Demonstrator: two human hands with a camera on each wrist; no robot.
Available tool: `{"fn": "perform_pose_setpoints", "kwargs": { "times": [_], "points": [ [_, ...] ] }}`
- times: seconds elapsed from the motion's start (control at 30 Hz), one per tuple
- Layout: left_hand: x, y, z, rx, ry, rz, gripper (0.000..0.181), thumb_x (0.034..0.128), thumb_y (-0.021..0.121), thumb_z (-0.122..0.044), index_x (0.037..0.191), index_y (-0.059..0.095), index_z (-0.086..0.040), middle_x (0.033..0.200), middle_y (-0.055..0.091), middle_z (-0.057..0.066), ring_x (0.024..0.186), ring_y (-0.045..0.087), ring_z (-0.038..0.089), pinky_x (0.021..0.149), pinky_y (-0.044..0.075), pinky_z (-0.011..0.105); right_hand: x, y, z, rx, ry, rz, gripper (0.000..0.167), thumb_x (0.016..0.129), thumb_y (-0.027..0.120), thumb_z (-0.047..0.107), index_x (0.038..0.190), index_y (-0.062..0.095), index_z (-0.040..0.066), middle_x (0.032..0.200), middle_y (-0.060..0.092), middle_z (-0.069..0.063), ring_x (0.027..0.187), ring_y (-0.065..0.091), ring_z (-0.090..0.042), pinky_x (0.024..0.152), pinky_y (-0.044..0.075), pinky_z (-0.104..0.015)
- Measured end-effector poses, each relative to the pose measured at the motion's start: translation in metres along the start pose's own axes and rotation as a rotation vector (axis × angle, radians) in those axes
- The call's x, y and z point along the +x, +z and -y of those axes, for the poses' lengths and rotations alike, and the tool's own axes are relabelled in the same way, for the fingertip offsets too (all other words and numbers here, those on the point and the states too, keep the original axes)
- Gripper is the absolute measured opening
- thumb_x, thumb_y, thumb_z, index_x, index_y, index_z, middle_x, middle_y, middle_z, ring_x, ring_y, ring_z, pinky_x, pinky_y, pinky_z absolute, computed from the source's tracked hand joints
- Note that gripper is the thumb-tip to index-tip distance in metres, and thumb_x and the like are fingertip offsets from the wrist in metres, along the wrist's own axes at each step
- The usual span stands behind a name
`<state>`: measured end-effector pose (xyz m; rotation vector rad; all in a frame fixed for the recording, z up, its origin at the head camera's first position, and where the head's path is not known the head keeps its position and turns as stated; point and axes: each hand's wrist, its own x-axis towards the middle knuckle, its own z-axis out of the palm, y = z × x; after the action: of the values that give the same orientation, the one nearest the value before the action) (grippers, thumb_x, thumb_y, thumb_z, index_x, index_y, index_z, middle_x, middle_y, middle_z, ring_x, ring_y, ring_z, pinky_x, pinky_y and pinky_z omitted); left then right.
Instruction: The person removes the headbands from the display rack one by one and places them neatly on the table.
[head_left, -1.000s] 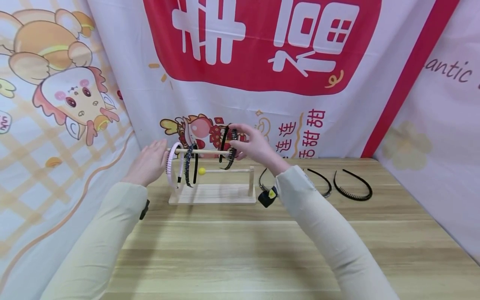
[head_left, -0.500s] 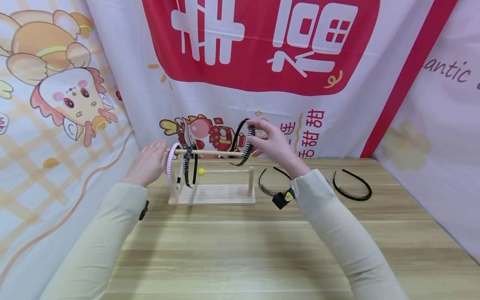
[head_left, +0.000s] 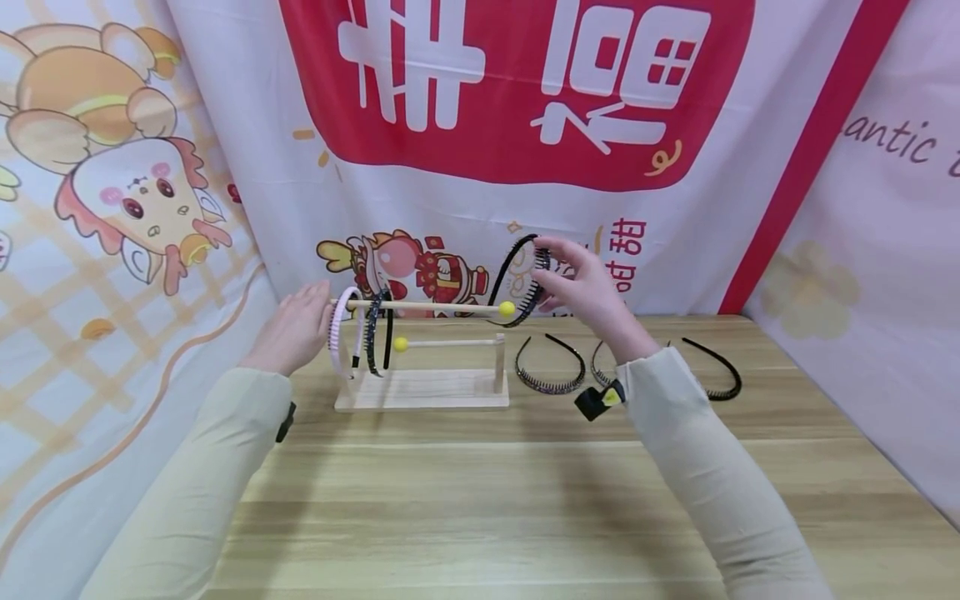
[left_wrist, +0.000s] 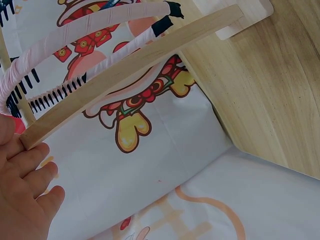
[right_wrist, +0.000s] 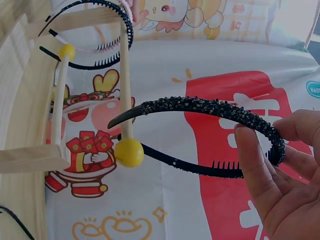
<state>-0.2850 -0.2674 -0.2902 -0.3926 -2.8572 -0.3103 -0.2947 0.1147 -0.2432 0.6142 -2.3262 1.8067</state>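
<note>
Look at that: just right of the frame's middle, the right hand [head_left: 581,283] was pinching a black studded headband [right_wrist: 212,108] between thumb and fingers, its tips right beside the yellow ball [head_left: 507,309] on the upper rod [head_left: 442,307]! Whether they straddled the rod, I couldn't tell. Left of centre, the left hand [head_left: 292,329] touched the wooden upright [left_wrist: 125,76], fingers loosely extended. A pink headband [head_left: 337,329] and a dark speckled headband [head_left: 371,333] hung nearby; three more headbands [head_left: 551,388] lay on the table [head_left: 480,508] toward the right.
</note>
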Motion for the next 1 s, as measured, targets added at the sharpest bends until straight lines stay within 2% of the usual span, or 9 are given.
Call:
{"fn": "perform_pose_setpoints", "kwargs": {
  "times": [0.13, 0.4, 0.73, 1.0],
  "points": [
    [0.0, 0.001, 0.0, 0.001, -0.002, 0.001, 0.05, 0.1009, 0.025, -0.018, 0.14, 0.017, 0.012, 0.143, 0.02, 0.032, 0.131, 0.015, 0.046, 0.109, 0.007, 0.053, -0.004, -0.01, -0.003, 0.002, 0.002, -0.02, 0.045, 0.089, 0.059, 0.006, 0.133, 0.048, 0.011, 0.129, 0.046, -0.011, 0.067, 0.062, -0.026, 0.064, 0.057, -0.042],
    [-0.001, 0.001, 0.0, 0.015, 0.002, 0.0, 0.05, 0.1009, 0.025, -0.017, 0.14, 0.017, 0.013, 0.142, 0.021, 0.033, 0.131, 0.016, 0.047, 0.108, 0.008, 0.054, -0.014, -0.026, -0.008, -0.027, -0.001, -0.04, 0.048, 0.09, 0.057, 0.006, 0.136, 0.044, 0.008, 0.141, 0.035, -0.016, 0.062, 0.063, -0.026, 0.063, 0.057, -0.037],
    [-0.001, 0.0, 0.0, 0.015, -0.005, 0.006, 0.05, 0.1011, 0.024, -0.018, 0.14, 0.016, 0.013, 0.142, 0.021, 0.033, 0.131, 0.016, 0.047, 0.109, 0.008, 0.054, -0.034, -0.04, -0.019, -0.024, 0.03, -0.055, 0.051, 0.089, 0.058, 0.007, 0.137, 0.042, 0.01, 0.141, 0.035, -0.015, 0.064, 0.061, -0.02, 0.065, 0.057, -0.035],
    [-0.001, -0.001, -0.001, 0.015, -0.001, 0.006, 0.05, 0.1011, 0.024, -0.018, 0.14, 0.016, 0.013, 0.142, 0.021, 0.033, 0.131, 0.016, 0.047, 0.109, 0.008, 0.054, -0.053, -0.045, -0.041, -0.118, 0.047, -0.033, 0.05, 0.09, 0.058, 0.008, 0.137, 0.042, 0.011, 0.14, 0.035, -0.014, 0.069, 0.062, -0.029, 0.067, 0.057, -0.035]
  ]
}}
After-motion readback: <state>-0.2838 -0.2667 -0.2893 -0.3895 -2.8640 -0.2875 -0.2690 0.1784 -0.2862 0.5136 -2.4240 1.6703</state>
